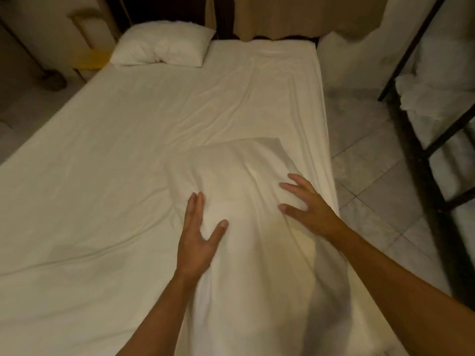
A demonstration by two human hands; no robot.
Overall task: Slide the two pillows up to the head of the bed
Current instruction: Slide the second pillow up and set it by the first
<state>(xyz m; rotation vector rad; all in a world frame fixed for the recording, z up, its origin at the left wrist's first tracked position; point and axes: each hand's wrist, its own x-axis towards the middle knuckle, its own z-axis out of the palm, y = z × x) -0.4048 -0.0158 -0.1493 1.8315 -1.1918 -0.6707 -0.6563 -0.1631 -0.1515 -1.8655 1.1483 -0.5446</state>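
One white pillow (pixel 162 46) lies at the head of the bed, in the far left corner. A second white pillow (pixel 241 181) lies lengthwise on the near right part of the white sheet (pixel 102 150). My left hand (pixel 199 232) rests flat on this pillow's left side, fingers together and thumb spread. My right hand (pixel 305 201) presses on its right side with fingers apart, close to the mattress edge. Neither hand grips the cloth.
Beige curtains (pixel 270 16) hang behind the head of the bed. A tiled floor (pixel 372 155) runs along the right side. A black metal bed frame (pixel 421 80) with white bedding stands at the far right. A yellow-and-wood piece of furniture (pixel 90 57) stands at the left of the headboard end.
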